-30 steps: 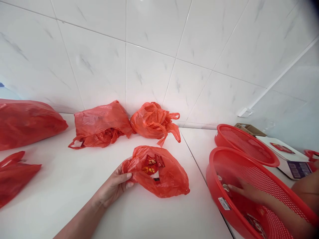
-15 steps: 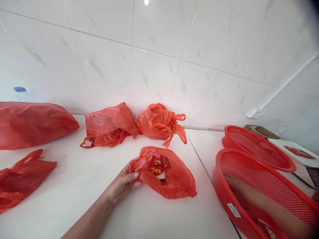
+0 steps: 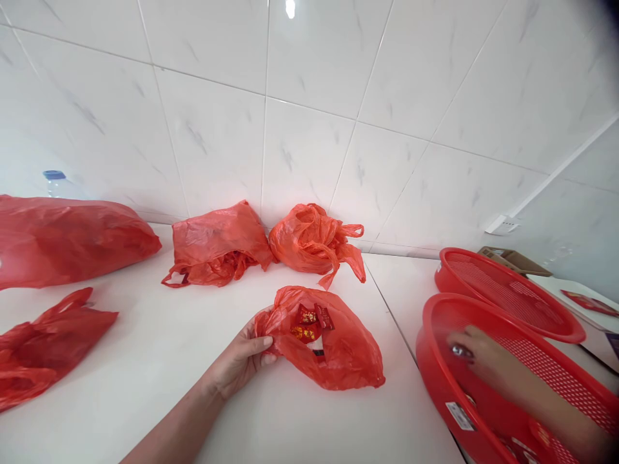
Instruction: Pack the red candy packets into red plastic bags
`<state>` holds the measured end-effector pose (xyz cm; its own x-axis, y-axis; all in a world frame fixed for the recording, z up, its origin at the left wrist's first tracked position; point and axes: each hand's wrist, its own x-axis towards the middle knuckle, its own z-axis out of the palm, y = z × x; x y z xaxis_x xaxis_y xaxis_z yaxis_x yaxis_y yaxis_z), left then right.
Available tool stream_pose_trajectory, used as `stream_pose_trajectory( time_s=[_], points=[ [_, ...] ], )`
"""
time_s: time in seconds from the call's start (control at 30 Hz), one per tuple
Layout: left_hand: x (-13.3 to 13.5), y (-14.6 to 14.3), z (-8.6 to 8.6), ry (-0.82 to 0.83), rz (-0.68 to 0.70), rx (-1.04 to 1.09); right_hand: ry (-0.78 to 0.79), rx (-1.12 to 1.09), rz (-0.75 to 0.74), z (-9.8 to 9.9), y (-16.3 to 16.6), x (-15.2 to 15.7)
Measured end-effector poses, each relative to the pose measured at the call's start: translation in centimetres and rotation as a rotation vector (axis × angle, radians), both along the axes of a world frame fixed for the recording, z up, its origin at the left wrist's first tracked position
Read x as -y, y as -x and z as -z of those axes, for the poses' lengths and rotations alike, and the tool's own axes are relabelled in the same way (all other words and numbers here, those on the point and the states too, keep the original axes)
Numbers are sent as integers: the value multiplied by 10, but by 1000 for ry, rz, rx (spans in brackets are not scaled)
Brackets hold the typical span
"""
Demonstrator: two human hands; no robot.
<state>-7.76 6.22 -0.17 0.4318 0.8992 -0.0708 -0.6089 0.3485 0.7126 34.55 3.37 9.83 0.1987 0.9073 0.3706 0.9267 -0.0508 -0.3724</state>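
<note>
My left hand (image 3: 240,362) grips the rim of a red plastic bag (image 3: 338,351) lying on the white counter (image 3: 159,361) and holds its mouth open. Small red and gold wrapped packets (image 3: 308,323) show inside it. My right hand (image 3: 483,364) is inside the near red mesh basket (image 3: 442,380), blurred by motion. Its fingers are pinched round a small shiny piece that I cannot name. More red packets (image 3: 525,444) lie at the bottom of that basket.
A second red mesh basket (image 3: 507,296) stands behind the first. Two crumpled red bags (image 3: 217,248) (image 3: 314,241) lie against the tiled wall, and two more (image 3: 68,238) (image 3: 43,341) at the left. A bottle with a blue cap (image 3: 54,182) and a scale (image 3: 587,306) show at the edges.
My right hand has risen inside the near basket with a small shiny piece at its fingertips. The view has turned slightly left. My left hand keeps its grip on the bag.
</note>
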Motion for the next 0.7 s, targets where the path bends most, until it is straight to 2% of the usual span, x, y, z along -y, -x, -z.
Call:
stream_pose_trajectory(
  time_s=[0.1, 0.17, 0.23, 0.33, 0.43, 0.5, 0.57, 0.63, 0.7],
  points=[
    [0, 0, 0, 2, 5, 5, 127, 64, -96, -18, 0, 3],
    [0, 0, 0, 0, 9, 3, 75, 102, -138, -25, 23, 14],
    [-1, 0, 1, -2, 14, -1, 62, 107, -321, -25, 63, 26],
    [-1, 0, 2, 0, 10, -7, 159, 26, -600, -9, 130, 30],
    [-1, 0, 3, -2, -3, -14, 227, -46, -732, 20, 173, 9],
    [-1, 0, 2, -10, 0, -12, 252, -85, -729, 41, 183, -13],
    [-1, 0, 2, -21, 8, -8, 258, -80, -652, 55, 184, -32],
    [-1, 0, 3, -31, 16, -2, 269, -63, -568, 60, 179, -41],
    [-1, 0, 4, -34, 21, 2, 272, -64, -516, 57, 174, -37]
  ],
)
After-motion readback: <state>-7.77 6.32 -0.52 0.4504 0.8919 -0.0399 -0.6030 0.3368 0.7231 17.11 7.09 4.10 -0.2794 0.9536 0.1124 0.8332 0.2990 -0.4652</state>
